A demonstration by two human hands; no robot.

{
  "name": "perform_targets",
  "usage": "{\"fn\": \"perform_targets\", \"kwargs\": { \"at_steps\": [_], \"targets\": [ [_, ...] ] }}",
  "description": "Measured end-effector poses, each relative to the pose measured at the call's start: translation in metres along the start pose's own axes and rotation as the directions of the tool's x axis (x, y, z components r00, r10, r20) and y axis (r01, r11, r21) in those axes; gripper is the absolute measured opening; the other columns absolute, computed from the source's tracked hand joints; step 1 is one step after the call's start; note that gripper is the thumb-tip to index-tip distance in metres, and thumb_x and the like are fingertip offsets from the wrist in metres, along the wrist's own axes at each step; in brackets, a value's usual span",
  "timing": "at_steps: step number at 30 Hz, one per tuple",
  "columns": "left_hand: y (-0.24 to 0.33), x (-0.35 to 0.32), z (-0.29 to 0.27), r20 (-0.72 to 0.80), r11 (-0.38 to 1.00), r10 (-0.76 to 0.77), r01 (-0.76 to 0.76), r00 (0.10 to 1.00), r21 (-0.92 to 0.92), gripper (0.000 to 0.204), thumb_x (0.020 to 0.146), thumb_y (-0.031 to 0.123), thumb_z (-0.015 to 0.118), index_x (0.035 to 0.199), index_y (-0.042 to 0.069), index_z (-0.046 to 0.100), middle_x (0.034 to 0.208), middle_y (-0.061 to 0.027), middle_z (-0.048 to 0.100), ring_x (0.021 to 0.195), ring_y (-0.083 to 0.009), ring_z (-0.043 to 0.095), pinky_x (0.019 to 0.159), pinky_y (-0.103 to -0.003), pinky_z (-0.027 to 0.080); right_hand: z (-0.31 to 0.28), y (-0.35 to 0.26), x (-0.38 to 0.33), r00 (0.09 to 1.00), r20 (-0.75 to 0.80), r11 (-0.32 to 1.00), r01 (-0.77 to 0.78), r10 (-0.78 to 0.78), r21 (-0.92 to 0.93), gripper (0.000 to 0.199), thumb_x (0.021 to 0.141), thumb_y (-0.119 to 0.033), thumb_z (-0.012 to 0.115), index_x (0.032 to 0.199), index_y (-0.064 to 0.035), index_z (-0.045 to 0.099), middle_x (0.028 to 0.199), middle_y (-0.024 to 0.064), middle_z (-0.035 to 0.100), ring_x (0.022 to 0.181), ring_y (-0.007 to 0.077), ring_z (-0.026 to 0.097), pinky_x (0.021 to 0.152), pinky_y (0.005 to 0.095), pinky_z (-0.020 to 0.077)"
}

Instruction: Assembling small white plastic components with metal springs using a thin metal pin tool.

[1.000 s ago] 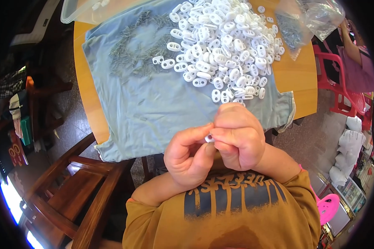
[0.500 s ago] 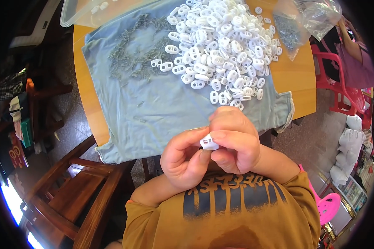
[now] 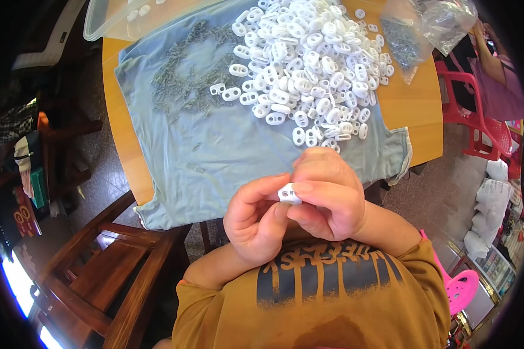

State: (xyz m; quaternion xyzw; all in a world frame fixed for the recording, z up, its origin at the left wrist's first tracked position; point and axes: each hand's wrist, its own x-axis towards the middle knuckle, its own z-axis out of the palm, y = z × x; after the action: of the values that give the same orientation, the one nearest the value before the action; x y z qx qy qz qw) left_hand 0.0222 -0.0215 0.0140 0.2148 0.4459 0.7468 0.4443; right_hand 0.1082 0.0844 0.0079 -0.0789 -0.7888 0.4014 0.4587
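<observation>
Close to my chest, both hands hold one small white plastic cord lock [image 3: 288,195] with a round hole in its face. My left hand [image 3: 253,221] is closed, its index finger and thumb tips against the piece's left side. The thumb and index finger of my right hand [image 3: 335,200] pinch it from the other side and cover part of it. Beyond my hands lies a big heap of white two-hole cord lock pieces [image 3: 308,70]. Left of the heap, small metal coil springs [image 3: 186,75] are spread in a loose pile. A few single springs [image 3: 195,168] lie nearer me.
A blue-grey cloth [image 3: 180,192] covers much of the wooden table [image 3: 422,122]. A clear plastic bin [image 3: 113,20] stands at the far left, bags of springs [image 3: 403,43] at the far right. A wooden chair [image 3: 99,256] is at left; another person sits by a red chair [image 3: 477,116].
The cord lock and my fingertips have shifted slightly left and up. My right thumb has moved a little left beneath the piece. Both hands keep their hold.
</observation>
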Motion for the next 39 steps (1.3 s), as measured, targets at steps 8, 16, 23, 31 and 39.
{"fn": "perform_targets", "kwargs": {
  "at_steps": [8,16,23,31,39],
  "targets": [
    [-0.002,0.006,-0.002,0.046,0.996,0.008,-0.004,0.999,-0.084,0.03,0.086,-0.003,0.052,0.116,-0.002,0.047,0.1,-0.0098,0.06,0.089,-0.0115,0.057,0.082,-0.026,0.046,0.0,0.005,0.002,1.0,-0.018,1.0,0.005,-0.005,-0.018,0.037,0.075,-0.007,0.069,0.108,-0.002,0.052,0.087,0.0087,0.057,0.068,0.0208,0.053,0.058,0.0323,0.0435],
    [-0.002,0.004,0.002,-0.05,0.994,-0.046,0.04,0.998,-0.101,0.027,0.083,-0.004,0.055,0.11,-0.002,0.051,0.096,-0.008,0.06,0.088,-0.0124,0.057,0.08,-0.025,0.046,-0.003,0.005,0.01,1.0,0.016,1.0,0.011,-0.011,-0.014,0.034,0.077,-0.005,0.066,0.108,-0.0015,0.052,0.082,0.0099,0.056,0.063,0.0222,0.051,0.055,0.0325,0.0405],
    [0.005,0.007,0.001,-0.04,0.991,-0.115,0.113,0.993,-0.067,0.024,0.083,-0.007,0.052,0.106,-0.002,0.053,0.093,-0.0079,0.06,0.085,-0.013,0.058,0.078,-0.025,0.047,-0.007,-0.003,0.007,1.0,0.026,0.999,-0.013,0.014,-0.036,0.032,0.079,-0.006,0.064,0.108,-0.0021,0.052,0.088,0.0102,0.056,0.068,0.0237,0.053,0.06,0.0336,0.043],
    [0.055,0.073,-0.002,-0.151,0.996,0.083,-0.084,0.985,-0.005,0.019,0.088,0.002,0.049,0.106,-0.002,0.052,0.082,-0.0119,0.059,0.065,-0.0177,0.056,0.059,-0.028,0.047,-0.014,-0.007,0.001,0.998,0.023,0.997,-0.064,0.065,-0.049,0.035,0.075,-0.006,0.068,0.106,-0.0022,0.053,0.091,0.0114,0.058,0.072,0.0249,0.055,0.065,0.0354,0.0449],
    [0.127,0.205,-0.014,-0.096,0.954,0.283,-0.269,0.954,0.135,0.029,0.086,0.005,0.053,0.109,-0.008,0.042,0.107,-0.0221,0.055,0.094,-0.0294,0.059,0.087,-0.035,0.048,-0.008,-0.009,-0.001,0.996,0.088,0.999,-0.01,0.007,0.032,0.03,0.075,0.001,0.062,0.103,-0.0025,0.052,0.086,0.0097,0.058,0.066,0.0229,0.055,0.063,0.0342,0.0442]
  ]
}}
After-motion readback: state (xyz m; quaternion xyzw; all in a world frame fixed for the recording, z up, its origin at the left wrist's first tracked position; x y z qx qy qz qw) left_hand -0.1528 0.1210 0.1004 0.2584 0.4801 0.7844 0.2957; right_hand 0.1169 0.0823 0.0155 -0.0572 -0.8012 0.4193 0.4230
